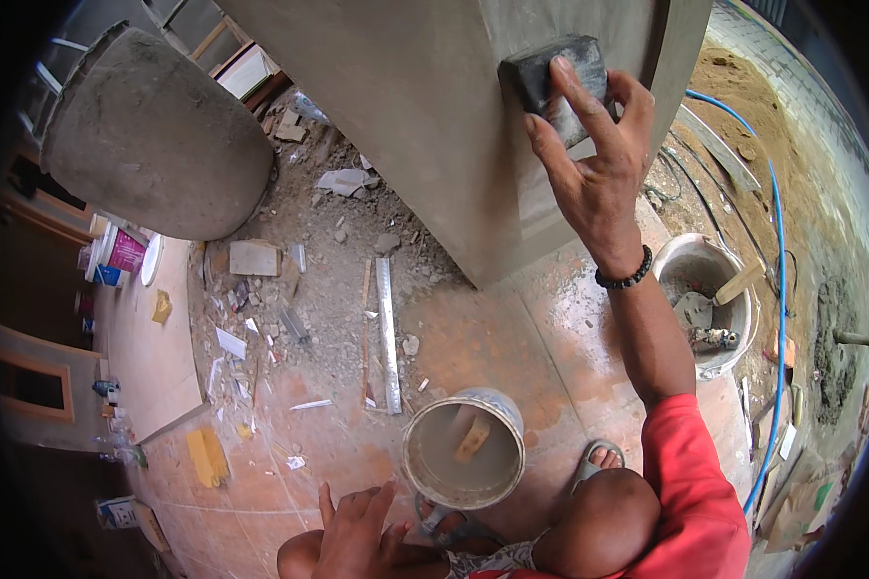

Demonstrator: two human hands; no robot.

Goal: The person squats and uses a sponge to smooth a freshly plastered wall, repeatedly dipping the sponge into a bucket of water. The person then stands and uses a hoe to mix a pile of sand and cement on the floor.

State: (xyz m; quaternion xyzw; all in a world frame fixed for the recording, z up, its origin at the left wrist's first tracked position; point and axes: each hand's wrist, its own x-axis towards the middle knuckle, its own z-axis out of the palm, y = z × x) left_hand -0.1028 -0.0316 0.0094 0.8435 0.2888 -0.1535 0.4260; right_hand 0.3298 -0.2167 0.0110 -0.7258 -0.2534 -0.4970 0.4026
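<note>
My right hand [599, 174] grips a black sponge block [555, 77], fingers spread over its outer side. The block is pressed against the smooth grey cement face of a square pillar [406, 106], near the pillar's right edge. A dark bead bracelet circles that wrist, below which comes a red sleeve. Low in view, my left hand [357, 531] rests by my left knee, holding nothing, its fingers apart. Close to it stands a small bucket [465, 394] of murky grey water, with a wooden-handled tool [473, 439] partly sunk in it.
A pale bucket [702, 371] holding a trowel [700, 309] stands to the right, beside a blue hose [780, 241]. A large grey drum [164, 135] stands at the far left. Rubble, a metal strip [387, 338] and a yellow sponge [207, 456] lie on the floor.
</note>
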